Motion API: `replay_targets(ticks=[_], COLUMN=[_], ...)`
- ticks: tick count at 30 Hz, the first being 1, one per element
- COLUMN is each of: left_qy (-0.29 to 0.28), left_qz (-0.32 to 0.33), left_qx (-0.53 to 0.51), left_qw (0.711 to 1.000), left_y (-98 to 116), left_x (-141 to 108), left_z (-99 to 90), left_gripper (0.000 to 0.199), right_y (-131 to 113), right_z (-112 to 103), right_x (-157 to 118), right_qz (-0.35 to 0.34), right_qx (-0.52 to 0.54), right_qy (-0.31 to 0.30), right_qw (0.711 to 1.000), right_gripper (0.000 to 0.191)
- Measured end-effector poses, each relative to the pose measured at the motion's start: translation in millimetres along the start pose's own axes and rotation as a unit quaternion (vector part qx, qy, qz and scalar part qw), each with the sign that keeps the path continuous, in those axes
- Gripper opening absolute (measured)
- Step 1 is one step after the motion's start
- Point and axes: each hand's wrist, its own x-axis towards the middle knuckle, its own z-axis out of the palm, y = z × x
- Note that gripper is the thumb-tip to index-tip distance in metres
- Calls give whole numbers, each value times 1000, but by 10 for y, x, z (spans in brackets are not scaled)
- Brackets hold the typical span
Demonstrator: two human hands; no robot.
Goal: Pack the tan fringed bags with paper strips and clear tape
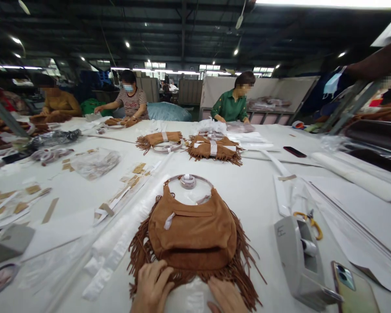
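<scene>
A brown suede bag [192, 221] with long fringe lies on the white table, its strap loop pointing away from me. Inside the loop sits a wrapped strap coil [188, 181]. My left hand [153, 284] rests at the bag's lower left edge, over the fringe, fingers slightly bent and apart. My right hand [226, 295] is at the lower right edge on the fringe, its thumb apart from the fingers. Between the hands is a whitish wrapped piece [190, 298], partly cut off by the frame.
To the right stand a tape dispenser [301, 261], orange-handled scissors [311, 222] and a phone [355, 287]. Two folded fringed bags [213, 148] [163, 139] lie ahead. Plastic film [127, 230] and paper scraps are at left. Several people work across the table.
</scene>
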Motion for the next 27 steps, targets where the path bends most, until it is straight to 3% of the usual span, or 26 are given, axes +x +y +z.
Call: replay_targets(ticks=[2, 4, 8, 10, 13, 17, 21, 24, 27], left_qy=[13, -11, -136, -205, -283, -326, -346, -392, -439], left_qz=[-23, -38, -40, -31, -25, -35, -67, -89, -108], left_qx=[31, 39, 55, 64, 36, -64, -194, -321, -375], left_qw=[999, 998, 988, 976, 958, 942, 915, 858, 809], left_y=[61, 133, 259, 277, 226, 78, -78, -206, -330], left_x=[239, 538, 1081, 1251, 1398, 1509, 1585, 1616, 1631], left_z=[-110, -168, -109, -37, 39, 73, 180, 320, 421], left_gripper=[37, 46, 64, 58, 33, 13, 25, 36, 47], right_y=[198, 387, 628, 662, 651, 649, 710, 776, 815], right_z=[-186, -267, -169, -93, -27, 48, 230, 375, 423], right_x=[240, 483, 820, 899, 953, 986, 991, 982, 997], right_qz=[76, 93, 67, 51, 66, 103, 135, 169, 196], right_qx=[-7, -23, -32, -18, 3, 23, 27, 42, 79], right_qy=[-26, -31, -67, -83, -107, -134, -175, -211, -225], right_qw=[997, 995, 995, 995, 992, 985, 975, 962, 951], right_gripper=[50, 51, 41, 28, 14, 11, 22, 25, 22])
